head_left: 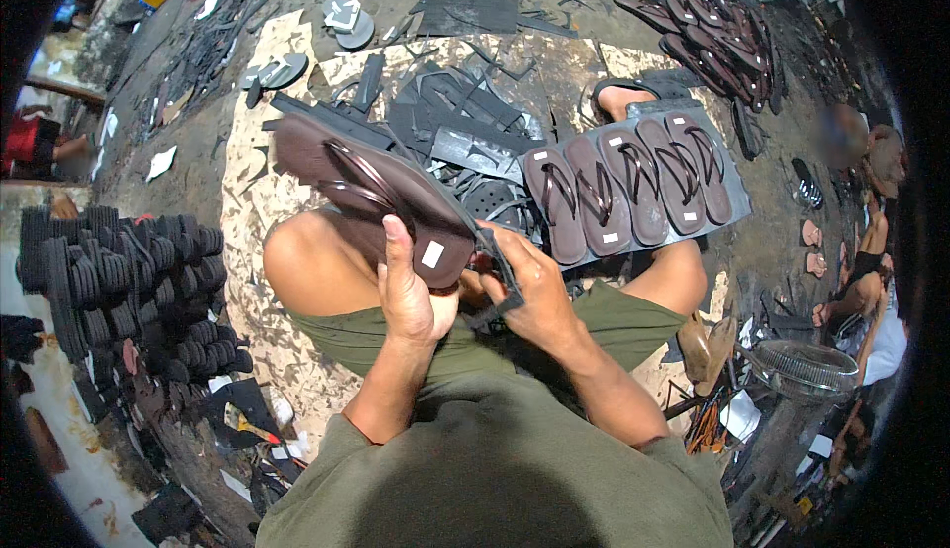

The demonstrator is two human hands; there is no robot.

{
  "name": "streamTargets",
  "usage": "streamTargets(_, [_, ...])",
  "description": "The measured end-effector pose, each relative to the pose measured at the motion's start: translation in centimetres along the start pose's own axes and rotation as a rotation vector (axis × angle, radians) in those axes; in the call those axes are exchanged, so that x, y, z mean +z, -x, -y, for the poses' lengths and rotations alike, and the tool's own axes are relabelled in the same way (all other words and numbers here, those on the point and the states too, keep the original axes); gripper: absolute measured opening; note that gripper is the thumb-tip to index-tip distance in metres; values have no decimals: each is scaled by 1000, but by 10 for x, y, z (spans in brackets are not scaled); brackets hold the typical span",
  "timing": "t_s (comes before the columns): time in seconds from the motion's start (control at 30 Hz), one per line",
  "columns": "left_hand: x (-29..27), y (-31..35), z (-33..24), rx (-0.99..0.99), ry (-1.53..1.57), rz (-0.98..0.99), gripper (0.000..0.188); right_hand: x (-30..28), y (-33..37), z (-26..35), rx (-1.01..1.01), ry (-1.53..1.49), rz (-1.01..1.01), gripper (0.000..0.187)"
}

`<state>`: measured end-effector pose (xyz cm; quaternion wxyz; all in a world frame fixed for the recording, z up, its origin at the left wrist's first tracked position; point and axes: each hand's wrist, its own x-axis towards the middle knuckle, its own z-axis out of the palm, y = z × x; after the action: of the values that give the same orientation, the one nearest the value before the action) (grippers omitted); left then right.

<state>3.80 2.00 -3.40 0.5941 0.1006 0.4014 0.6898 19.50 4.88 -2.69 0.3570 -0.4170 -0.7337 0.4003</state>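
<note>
A brown flip-flop (386, 201) with glossy dark straps and a white label at its heel is tilted up in front of me. My left hand (411, 296) grips its heel end, thumb on the footbed and fingers underneath. At the sole's right edge, my right hand (539, 286) is closed round dark rubber material (503, 276) that runs along that edge; whether it is still joined to the sole is hidden. Just right of my hands, several matching brown flip-flops (648, 192) lie in a row on a grey sheet (730, 197) by my right leg.
Black rubber scraps (445, 102) lie beyond my lap. A heap of brown sandals (717, 38) is at the far right, stacked black soles (124, 271) at the left. A fan (804, 365) and other people (861, 271) are to the right. A brush (247, 424) lies at lower left.
</note>
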Motion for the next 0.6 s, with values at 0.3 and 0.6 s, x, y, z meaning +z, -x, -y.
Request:
streamTargets(0.3, [-24,22,14,-42,-47,-186,52,24,9,-33,57,181,133,45])
streamTargets(0.6, [-11,-20,21,-278,-156,256,54,-21,-51,-50,618,-643,318,48])
